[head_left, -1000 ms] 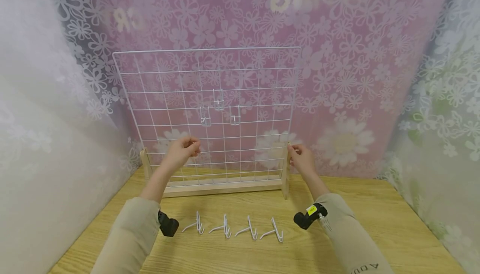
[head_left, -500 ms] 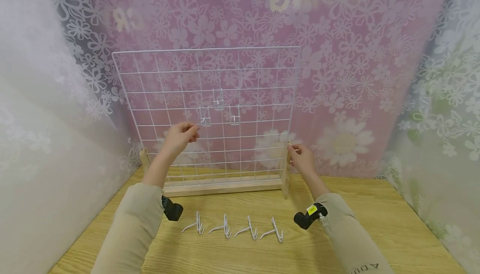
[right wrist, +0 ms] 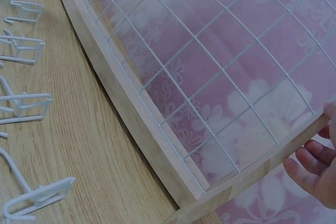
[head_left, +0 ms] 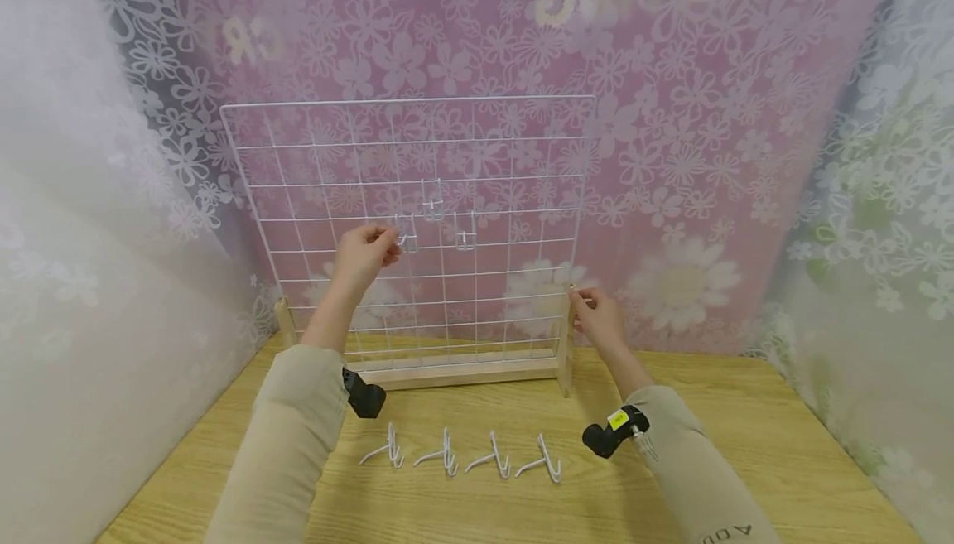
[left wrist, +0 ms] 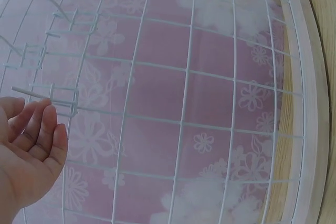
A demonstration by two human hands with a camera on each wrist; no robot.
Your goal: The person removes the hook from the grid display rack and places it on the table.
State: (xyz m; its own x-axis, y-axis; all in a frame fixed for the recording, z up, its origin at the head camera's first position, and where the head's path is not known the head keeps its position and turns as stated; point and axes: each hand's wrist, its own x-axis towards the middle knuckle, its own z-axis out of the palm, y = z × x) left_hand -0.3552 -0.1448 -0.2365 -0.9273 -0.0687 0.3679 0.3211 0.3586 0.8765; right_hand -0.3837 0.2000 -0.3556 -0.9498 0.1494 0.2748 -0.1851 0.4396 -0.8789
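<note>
A white wire grid panel (head_left: 328, 184) stands upright in a pale wooden stand (head_left: 455, 374), with three white wire hooks hung near its middle. My left hand (head_left: 365, 256) is raised in front of the grid, fingertips right at the prong of the lower left hook (left wrist: 63, 98). Its fingers are bent together; I cannot tell whether they pinch the prong. At the stand's right post (head_left: 566, 345), my right hand (head_left: 599, 316) grips the top between thumb and fingers. The other hung hooks, the upper one (head_left: 432, 206) and the right one (head_left: 465, 236), are untouched.
Several loose white wire hooks lie in a row on the wooden table (head_left: 708, 428) in front of the stand, the rightmost hook (head_left: 544, 461) near the right wrist camera (head_left: 614, 430). A floral curtain (head_left: 701, 180) hangs behind, with more patterned cloth at both sides.
My left hand has risen from below the lower left hook up to its prong. The right hand keeps its place on the post, and the loose hooks have not moved.
</note>
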